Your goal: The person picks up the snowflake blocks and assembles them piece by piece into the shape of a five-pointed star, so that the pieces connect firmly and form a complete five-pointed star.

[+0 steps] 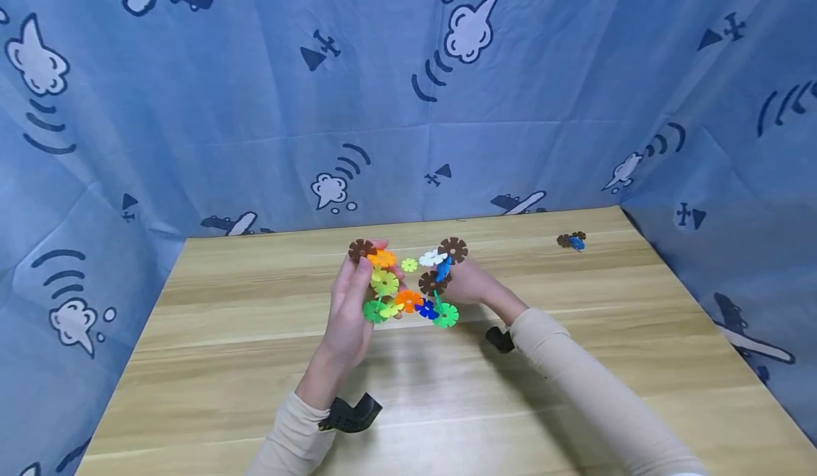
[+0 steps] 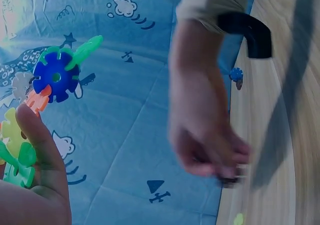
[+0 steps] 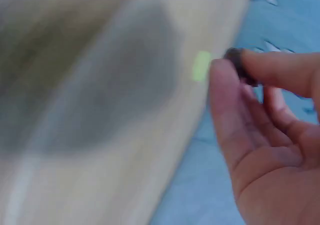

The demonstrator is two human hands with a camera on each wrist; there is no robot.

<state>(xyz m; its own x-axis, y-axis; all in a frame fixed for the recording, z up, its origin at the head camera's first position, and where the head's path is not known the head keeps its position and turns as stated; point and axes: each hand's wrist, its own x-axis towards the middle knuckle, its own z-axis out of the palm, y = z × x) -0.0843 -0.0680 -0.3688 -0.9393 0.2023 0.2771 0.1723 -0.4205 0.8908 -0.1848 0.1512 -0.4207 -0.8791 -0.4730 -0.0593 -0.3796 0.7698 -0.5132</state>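
My left hand (image 1: 347, 306) holds a U-shaped chain of interlocking flower-shaped discs (image 1: 409, 301) in orange, yellow, green, blue, white and brown. The chain is raised over the table, and in the left wrist view the thumb lies against its lower discs, near a dark blue disc (image 2: 56, 77). Partly hidden behind the chain in the head view is my right hand (image 1: 466, 283). Its thumb and fingertips pinch a small dark brown disc (image 3: 235, 60), blurred and seen nearly edge-on. A loose lime-green disc (image 1: 409, 264) lies on the table close by.
Toward the back right of the wooden table (image 1: 242, 362) lies a small cluster of brown and blue discs (image 1: 576, 242). A blue patterned curtain (image 1: 383, 93) hangs behind the table and along its sides. Each wrist carries a black camera mount (image 1: 352, 415).
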